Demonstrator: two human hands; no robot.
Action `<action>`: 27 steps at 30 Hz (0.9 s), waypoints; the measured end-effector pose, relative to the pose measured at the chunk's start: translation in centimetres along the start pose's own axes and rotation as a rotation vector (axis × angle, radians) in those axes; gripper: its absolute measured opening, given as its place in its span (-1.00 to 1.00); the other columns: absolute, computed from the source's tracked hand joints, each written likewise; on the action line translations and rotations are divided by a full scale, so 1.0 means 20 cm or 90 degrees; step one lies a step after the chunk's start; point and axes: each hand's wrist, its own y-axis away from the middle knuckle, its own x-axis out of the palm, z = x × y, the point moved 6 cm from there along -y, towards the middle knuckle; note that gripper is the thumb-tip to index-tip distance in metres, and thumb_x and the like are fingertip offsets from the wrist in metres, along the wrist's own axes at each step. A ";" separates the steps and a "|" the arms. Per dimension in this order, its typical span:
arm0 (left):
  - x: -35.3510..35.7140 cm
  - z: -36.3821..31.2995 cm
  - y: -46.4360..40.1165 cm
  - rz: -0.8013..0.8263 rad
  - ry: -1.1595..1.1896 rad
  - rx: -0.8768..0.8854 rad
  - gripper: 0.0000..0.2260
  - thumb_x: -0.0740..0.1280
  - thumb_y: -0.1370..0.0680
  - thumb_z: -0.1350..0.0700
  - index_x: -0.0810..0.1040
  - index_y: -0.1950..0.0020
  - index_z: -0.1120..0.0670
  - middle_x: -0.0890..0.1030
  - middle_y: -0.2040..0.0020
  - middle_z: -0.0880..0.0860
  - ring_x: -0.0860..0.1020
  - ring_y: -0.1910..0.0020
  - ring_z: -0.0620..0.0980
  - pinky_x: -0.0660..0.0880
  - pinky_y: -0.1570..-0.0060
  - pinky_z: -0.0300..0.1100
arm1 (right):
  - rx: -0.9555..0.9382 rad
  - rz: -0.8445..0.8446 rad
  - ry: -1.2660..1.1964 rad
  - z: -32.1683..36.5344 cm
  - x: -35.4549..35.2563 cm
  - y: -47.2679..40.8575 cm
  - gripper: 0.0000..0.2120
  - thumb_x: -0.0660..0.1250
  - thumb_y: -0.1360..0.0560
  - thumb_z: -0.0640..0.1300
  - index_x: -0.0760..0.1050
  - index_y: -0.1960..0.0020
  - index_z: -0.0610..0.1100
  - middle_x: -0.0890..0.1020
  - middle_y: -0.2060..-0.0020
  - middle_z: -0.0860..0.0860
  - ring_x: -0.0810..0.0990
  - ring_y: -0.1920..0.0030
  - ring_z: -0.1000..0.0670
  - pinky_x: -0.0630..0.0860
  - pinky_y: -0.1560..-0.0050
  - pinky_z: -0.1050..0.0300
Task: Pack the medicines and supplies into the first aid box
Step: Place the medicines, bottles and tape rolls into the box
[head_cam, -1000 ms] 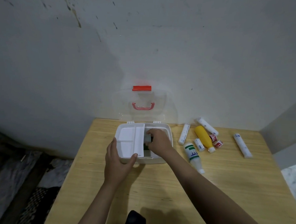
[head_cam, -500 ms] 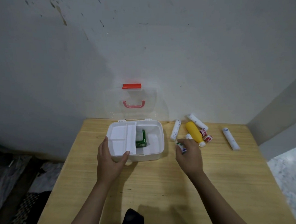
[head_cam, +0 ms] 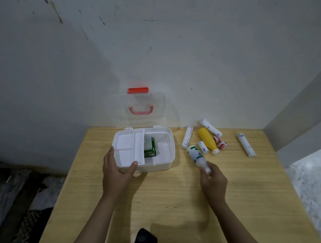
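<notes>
The white first aid box (head_cam: 163, 164) stands open on the wooden table, its clear lid (head_cam: 141, 109) leaning back against the wall. A white divided tray (head_cam: 129, 149) fills the box's left half. Beside the tray, inside the box, lies a green packet (head_cam: 150, 148). My left hand (head_cam: 116, 169) grips the box's front left corner, thumb on the tray edge. My right hand (head_cam: 213, 179) holds a white bottle with green print (head_cam: 196, 156) by its cap end, just right of the box.
Right of the box lie a yellow bottle (head_cam: 207, 140), several white gauze rolls (head_cam: 246, 145) and two small red-and-white rolls (head_cam: 222, 145). A grey wall stands behind the table. The table edge (head_cam: 72, 172) drops off to the left. A dark object (head_cam: 145, 239) sits at the front.
My right hand left the box, reached right, took hold of the white bottle and now has it by the cap. The left hand stayed on the box corner.
</notes>
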 end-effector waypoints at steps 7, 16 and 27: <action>0.00 0.00 0.00 -0.002 -0.003 0.001 -0.16 0.47 -0.38 -0.11 0.07 -0.51 -0.02 0.23 -0.45 0.03 0.25 -0.40 0.08 0.42 -0.15 0.04 | 0.004 0.016 -0.173 0.27 -0.12 -0.14 -0.82 0.45 -0.41 -0.21 0.58 -0.01 -0.15 0.59 0.25 0.11 0.58 0.22 0.08 0.57 0.18 0.16; 0.00 0.00 0.00 0.001 0.009 0.004 -0.14 0.45 -0.36 -0.18 0.08 -0.51 0.00 0.23 -0.46 0.04 0.25 -0.41 0.08 0.38 -0.12 -0.06 | -0.233 0.220 -0.035 0.67 0.10 -0.31 -0.77 0.43 -0.41 -0.20 0.58 -0.05 -0.17 0.65 0.09 -0.07 0.50 0.16 0.06 0.53 0.12 0.08; 0.00 0.00 0.00 0.011 0.015 0.005 -0.12 0.37 -0.31 -0.28 0.09 -0.51 -0.02 0.25 -0.45 0.00 0.26 -0.40 0.04 0.39 -0.13 -0.07 | -0.216 0.330 0.029 0.64 0.42 -0.32 -0.62 0.35 -0.44 -0.26 0.50 -0.25 -0.18 0.60 -0.03 -0.17 0.56 -0.02 -0.13 0.44 0.03 0.12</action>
